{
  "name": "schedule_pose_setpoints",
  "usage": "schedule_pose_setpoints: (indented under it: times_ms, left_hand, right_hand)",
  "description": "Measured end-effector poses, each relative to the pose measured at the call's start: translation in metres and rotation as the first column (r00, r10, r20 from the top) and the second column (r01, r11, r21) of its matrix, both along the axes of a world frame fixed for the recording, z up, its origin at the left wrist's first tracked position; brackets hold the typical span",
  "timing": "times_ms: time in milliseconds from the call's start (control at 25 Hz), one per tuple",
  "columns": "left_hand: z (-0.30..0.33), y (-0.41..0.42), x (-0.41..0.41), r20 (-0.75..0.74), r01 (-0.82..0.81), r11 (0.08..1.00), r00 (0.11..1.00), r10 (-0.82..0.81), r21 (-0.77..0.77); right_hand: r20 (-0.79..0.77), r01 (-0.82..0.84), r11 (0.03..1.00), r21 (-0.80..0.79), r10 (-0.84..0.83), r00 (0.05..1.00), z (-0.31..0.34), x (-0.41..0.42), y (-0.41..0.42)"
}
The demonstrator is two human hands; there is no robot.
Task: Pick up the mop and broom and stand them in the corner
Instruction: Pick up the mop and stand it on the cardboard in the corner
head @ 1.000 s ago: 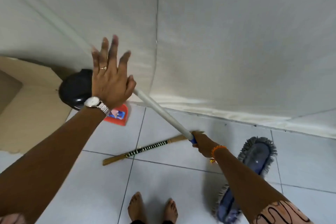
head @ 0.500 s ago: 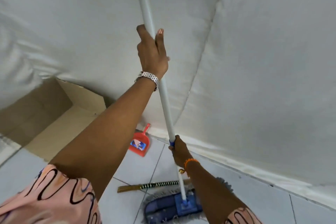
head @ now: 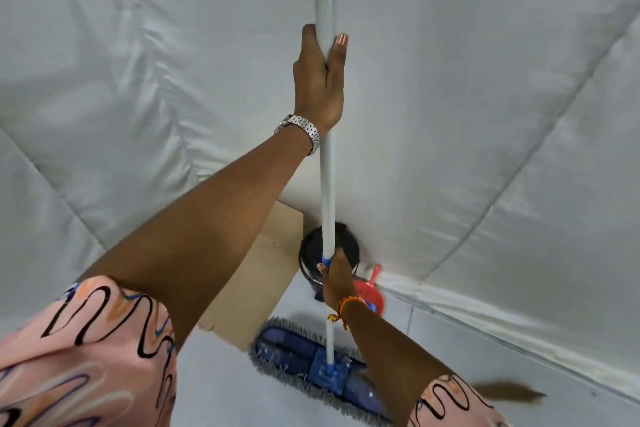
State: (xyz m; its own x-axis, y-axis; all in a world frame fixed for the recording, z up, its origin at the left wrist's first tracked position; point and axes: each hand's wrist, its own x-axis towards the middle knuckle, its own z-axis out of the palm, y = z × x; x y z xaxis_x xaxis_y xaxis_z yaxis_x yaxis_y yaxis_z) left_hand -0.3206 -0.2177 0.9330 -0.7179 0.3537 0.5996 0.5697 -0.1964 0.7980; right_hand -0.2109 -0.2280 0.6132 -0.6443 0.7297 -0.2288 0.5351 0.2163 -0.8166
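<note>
The mop stands upright in front of me: a long pale grey pole (head: 327,184) rising out of the top of the view, with a flat blue fringed head (head: 298,362) on the floor tiles. My left hand (head: 320,80) is wrapped around the pole high up. My right hand (head: 334,279) grips the pole low down, at its blue collar. Of the broom I see only a blurred brown end (head: 509,392) on the floor at the lower right, behind my right arm; the rest is hidden.
A black bucket (head: 313,250) sits against the white sheeted wall (head: 485,114) behind the pole, with a red dustpan (head: 369,295) to its right. A flat cardboard sheet (head: 252,288) lies on the floor to the left of the bucket.
The mop went from tilted low to upright; my left hand, open a second ago, closed on the pole high up. The view swung, so the bucket now sits behind the pole.
</note>
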Motion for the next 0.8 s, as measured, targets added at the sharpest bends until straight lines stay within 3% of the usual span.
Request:
schedule_pose_setpoints:
  times_ms: [120,360,800]
  left_hand:
    - [-0.001,-0.024,-0.055,-0.066,-0.013,1.000,0.998,0.013,0.009]
    - [-0.033,-0.039,-0.186,-0.151,-0.042,0.999,0.988,0.041,-0.005]
    - [-0.150,-0.010,-0.456,-0.082,0.019,1.000,0.996,-0.019,0.002]
  right_hand:
    - [-0.074,-0.065,0.997,-0.030,0.063,0.995,0.005,-0.073,-0.034]
    - [-0.114,-0.035,0.999,-0.020,0.032,0.993,-0.024,-0.222,-0.052]
    - [-0.020,0.132,0.989,-0.067,-0.134,0.991,-0.125,-0.503,-0.023]
